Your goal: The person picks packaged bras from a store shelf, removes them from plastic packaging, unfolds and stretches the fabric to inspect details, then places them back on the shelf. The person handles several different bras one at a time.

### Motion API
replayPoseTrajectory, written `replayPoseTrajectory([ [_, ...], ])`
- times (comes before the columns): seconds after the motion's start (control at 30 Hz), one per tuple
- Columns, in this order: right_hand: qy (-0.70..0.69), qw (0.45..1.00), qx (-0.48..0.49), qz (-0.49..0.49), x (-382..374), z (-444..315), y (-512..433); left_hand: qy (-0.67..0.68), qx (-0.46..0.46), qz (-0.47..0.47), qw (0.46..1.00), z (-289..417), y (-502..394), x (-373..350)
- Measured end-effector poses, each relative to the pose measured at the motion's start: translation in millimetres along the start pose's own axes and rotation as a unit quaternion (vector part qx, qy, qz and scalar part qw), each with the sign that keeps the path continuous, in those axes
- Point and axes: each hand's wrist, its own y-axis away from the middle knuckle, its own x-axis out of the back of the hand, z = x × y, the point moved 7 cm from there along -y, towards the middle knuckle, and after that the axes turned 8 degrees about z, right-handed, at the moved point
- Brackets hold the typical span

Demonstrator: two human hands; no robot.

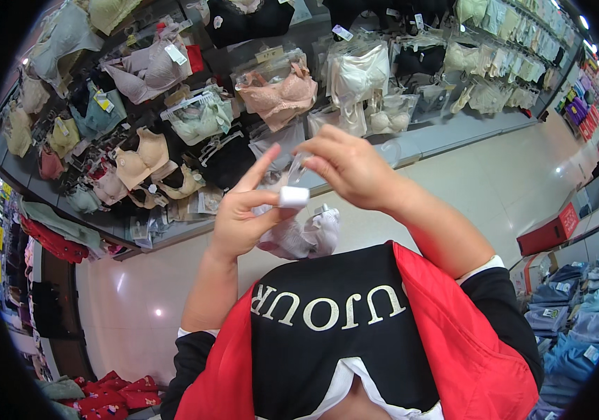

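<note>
Between the thumb and fingers of my left hand is a small white rectangular piece, its exact kind unclear; the index finger points up. My right hand pinches a piece of clear plastic, which looks like part of a hanger, just above the white piece. Below my hands, in front of my chest, hangs a pale lilac bra, partly hidden by my left hand. How the bra joins the plastic is hidden behind my fingers.
Ahead stands a wall rack with several hanging bras, among them a pink lace bra and a white one. A grey ledge edges the tiled floor. Folded blue garments lie at right, near a red box; red patterned clothing sits lower left.
</note>
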Motion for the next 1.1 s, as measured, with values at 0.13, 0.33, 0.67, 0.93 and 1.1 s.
replayPoseTrajectory([
  [0.13, 0.011, 0.986, 0.090, -0.140, -21.2, -15.8, 1.2, -0.140, 0.023, -0.014, 0.990, 1.8, 2.2, -11.2],
  [0.33, -0.227, 0.967, 0.087, -0.081, -7.2, -22.7, 0.9, -0.122, 0.026, 0.107, 0.986, 17.3, 5.0, 0.5],
  [0.67, -0.105, 0.989, 0.100, -0.001, -3.4, -27.6, 0.8, -0.175, -0.106, 0.038, 0.978, 27.4, 11.8, -6.1],
  [0.93, -0.062, 0.989, 0.131, -0.025, -9.8, -38.2, -5.9, 0.206, 0.035, 0.118, 0.971, -2.3, 21.2, -13.7],
  [1.1, -0.038, 0.973, 0.178, -0.144, -22.8, -38.2, -1.3, 0.003, 0.081, 0.081, 0.993, 0.7, 12.3, -2.9],
])
